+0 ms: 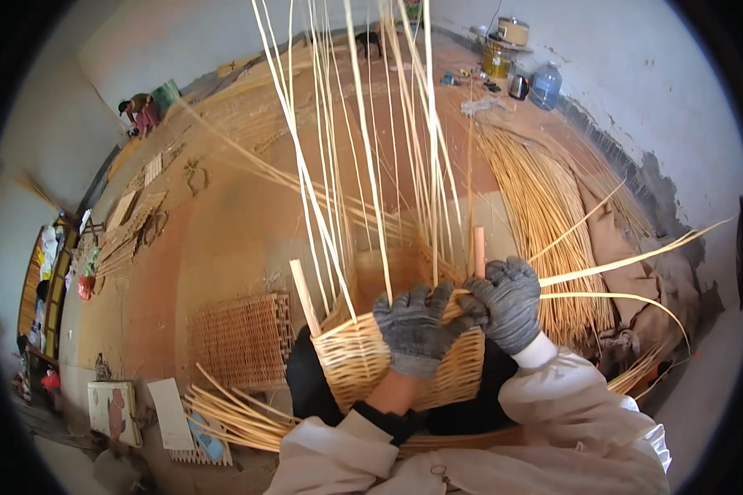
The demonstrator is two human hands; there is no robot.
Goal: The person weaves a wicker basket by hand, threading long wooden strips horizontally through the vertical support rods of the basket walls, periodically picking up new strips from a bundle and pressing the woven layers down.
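A half-woven wicker basket (351,361) rests between my knees, with long pale upright canes (361,124) rising from its rim. Two thicker wooden stakes stand at its corners, the left stake (305,297) leaning outward and the right stake (480,252) beside my right hand. In a grey knitted glove, my left hand (417,330) has its fingers curled over the rim and its palm against the weave. My right hand (508,304), gloved alike, is closed at the right corner around wicker strands (615,295) that trail off to the right. Its fingertips nearly meet my left hand.
A large bundle of canes (545,223) lies at the right by the wall. Cut canes (227,417) and a woven panel (235,340) are at the left. A kettle (518,87) and water jug (546,86) stand far right. Another person (143,111) crouches far left.
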